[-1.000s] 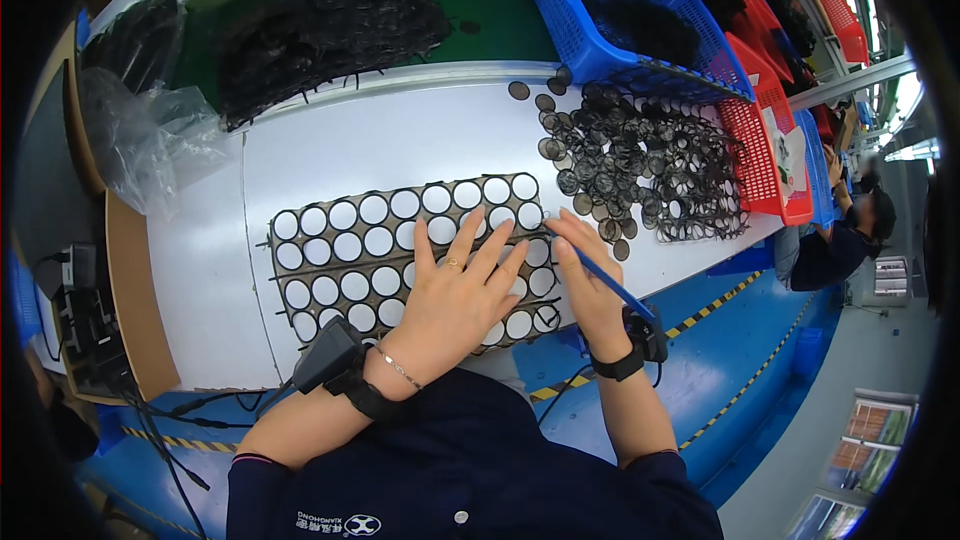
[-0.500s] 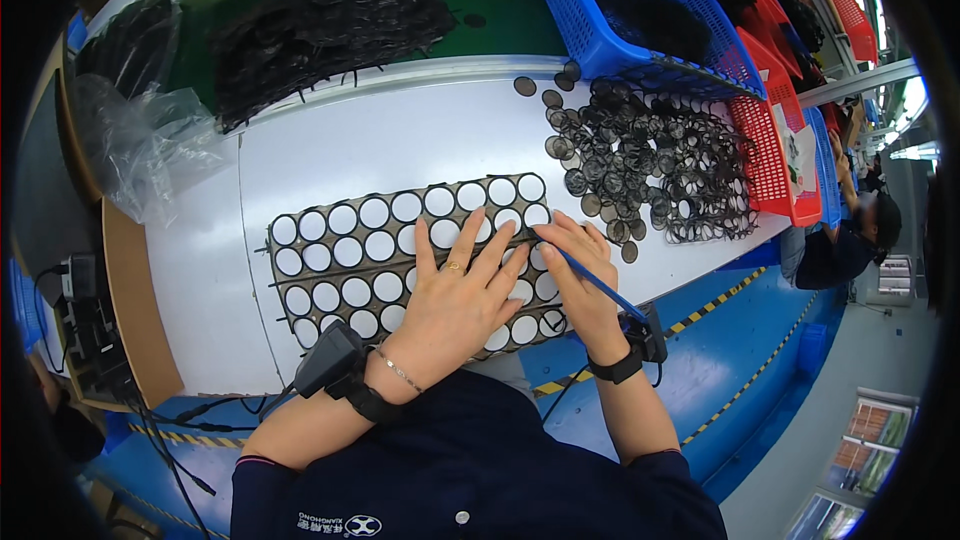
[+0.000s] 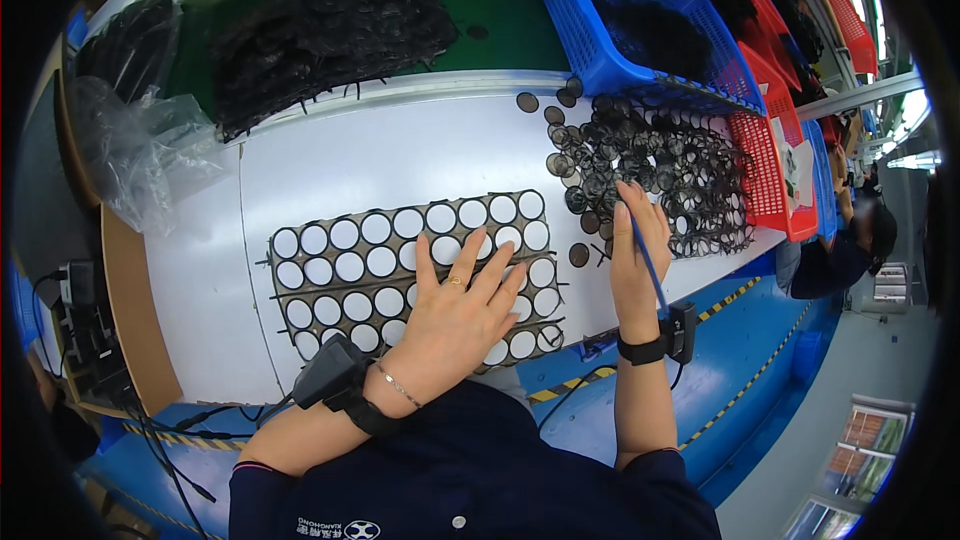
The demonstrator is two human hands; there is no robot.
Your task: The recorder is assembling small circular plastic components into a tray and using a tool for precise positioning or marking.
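A dark sheet with rows of round openings [image 3: 290,285] lies on the white table, and the table's white shows through the rings. My left hand [image 3: 455,305] rests flat on its right half, fingers spread, covering some openings. In my right hand [image 3: 640,260] is a thin blue stick [image 3: 648,265], slanting down toward the wrist. The right fingertips are over the near-right part of a heap of dark see-through discs [image 3: 610,155]; whether they also touch or pinch a disc I cannot tell. A lone disc [image 3: 579,255] lies left of that hand.
Ring-holed sheets [image 3: 710,205] spread beside the discs. A blue basket [image 3: 575,35] and a red basket [image 3: 755,165] stand beyond and right. A stack of black sheets [image 3: 330,40] lies on the green surface. Far left are a clear plastic bag [image 3: 150,155] and cardboard [image 3: 140,310]. Another person [image 3: 840,250] is at right.
My right hand, with the blue stick, has moved from the sheet's right edge rightward and farther off to the disc heap. My left hand stays spread on the sheet.
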